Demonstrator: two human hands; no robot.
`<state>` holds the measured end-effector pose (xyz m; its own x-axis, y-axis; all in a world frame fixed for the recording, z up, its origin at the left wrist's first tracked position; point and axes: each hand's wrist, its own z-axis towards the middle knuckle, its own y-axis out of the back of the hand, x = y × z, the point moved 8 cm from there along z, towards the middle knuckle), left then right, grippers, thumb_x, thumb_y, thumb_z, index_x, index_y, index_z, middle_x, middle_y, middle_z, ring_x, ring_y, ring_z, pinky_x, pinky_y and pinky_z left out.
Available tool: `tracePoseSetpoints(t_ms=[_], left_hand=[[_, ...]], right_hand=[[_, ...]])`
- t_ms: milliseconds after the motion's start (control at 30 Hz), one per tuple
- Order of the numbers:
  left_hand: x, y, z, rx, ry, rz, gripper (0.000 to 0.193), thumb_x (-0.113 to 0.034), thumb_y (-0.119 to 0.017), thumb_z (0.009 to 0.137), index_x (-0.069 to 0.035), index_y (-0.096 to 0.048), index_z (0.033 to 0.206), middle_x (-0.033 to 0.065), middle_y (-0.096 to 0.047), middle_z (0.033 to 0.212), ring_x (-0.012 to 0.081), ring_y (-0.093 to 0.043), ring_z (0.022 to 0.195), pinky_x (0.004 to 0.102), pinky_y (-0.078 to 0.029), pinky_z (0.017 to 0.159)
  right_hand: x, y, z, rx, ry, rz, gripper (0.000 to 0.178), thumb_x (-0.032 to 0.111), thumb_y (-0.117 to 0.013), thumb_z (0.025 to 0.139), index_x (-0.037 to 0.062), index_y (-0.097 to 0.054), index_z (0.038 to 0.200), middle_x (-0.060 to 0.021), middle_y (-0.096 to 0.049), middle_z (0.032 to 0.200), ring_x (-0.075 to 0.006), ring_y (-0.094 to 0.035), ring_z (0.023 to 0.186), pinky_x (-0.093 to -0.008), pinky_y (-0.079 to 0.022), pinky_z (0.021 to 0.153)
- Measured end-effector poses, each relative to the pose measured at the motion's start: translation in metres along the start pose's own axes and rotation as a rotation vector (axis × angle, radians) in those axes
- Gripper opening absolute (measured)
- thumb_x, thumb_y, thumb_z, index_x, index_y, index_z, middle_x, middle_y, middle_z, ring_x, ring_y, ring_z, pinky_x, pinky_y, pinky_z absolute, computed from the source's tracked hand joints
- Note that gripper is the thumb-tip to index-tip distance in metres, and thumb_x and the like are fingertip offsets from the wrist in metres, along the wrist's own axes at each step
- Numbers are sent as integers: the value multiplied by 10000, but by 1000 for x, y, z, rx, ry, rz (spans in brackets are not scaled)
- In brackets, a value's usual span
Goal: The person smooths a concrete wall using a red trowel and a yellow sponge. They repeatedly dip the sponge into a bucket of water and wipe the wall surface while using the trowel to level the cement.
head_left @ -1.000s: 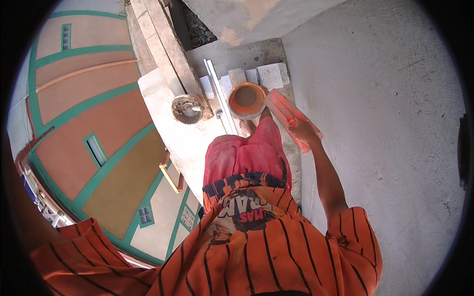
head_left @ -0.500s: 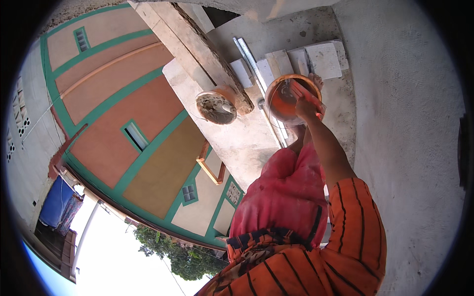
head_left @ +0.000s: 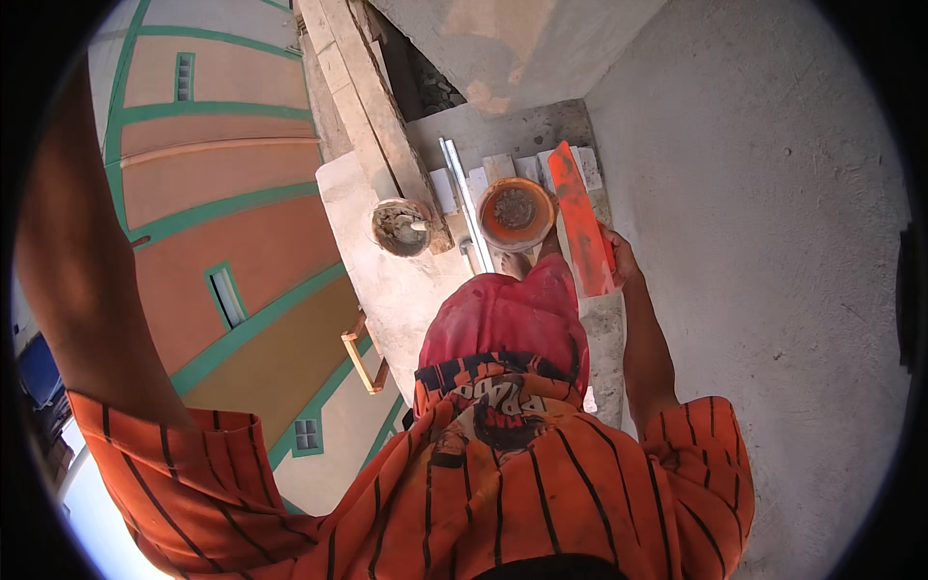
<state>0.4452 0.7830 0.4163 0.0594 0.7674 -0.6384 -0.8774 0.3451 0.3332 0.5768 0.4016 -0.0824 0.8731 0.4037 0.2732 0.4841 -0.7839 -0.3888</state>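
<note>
My right hand point(head_left: 622, 257) is closed round the handle of a long red plastering float point(head_left: 580, 222), smeared with grey. The float stands nearly upright in the view, between an orange bucket point(head_left: 489, 234) and the grey wall. Wet-looking grey stuff lies in the bottom of that bucket. To its left, a second bucket point(head_left: 383, 244) contains grey mortar point(head_left: 396, 224) with a pale object sticking out. My left forearm point(head_left: 82, 261) is raised along the left edge; the hand itself is out of the picture.
A rough plastered wall point(head_left: 764, 242) rises on my right. Beyond the buckets lie pale blocks point(head_left: 527, 169), metal straightedges point(head_left: 456, 193) and a long timber beam point(head_left: 358, 87). Past the ledge's left edge, a painted building point(head_left: 232, 164) stands below; a wooden frame point(head_left: 367, 358) juts near that edge.
My right hand has lifted the float out of the orange bucket and moved it right, toward the wall. My left arm has come up into view, and the view has turned.
</note>
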Motion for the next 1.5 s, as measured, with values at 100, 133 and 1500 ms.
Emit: tracePoseSetpoints(t_ms=[100,133,1500], left_hand=[[-38,-8,27,0,13,-383,381,-305,-456,928,-68,-476,1225,98,-590,1078,208,-585,949,331,-465,854],[-20,-26,23,2,122,-566,376,-302,-453,932,-68,-476,1225,94,-590,1079,203,-585,949,329,-465,855],[-41,-22,164,-208,113,-577,450,-362,-360,976,-25,-410,1270,107,-455,1236,182,-462,1095,324,-361,948]], right_hand=[[52,-30,-88,-31,240,186,313,350,-461,915,82,-553,1050,34,-498,603,-77,-456,422,-204,-434,372],[69,-31,-101,79,318,231,321,362,-454,920,86,-549,1053,34,-490,598,-76,-452,417,-203,-424,359],[235,-127,-395,-35,1136,-641,248,257,-530,900,54,-505,1040,11,-502,681,-50,-456,536,-227,-392,473]])
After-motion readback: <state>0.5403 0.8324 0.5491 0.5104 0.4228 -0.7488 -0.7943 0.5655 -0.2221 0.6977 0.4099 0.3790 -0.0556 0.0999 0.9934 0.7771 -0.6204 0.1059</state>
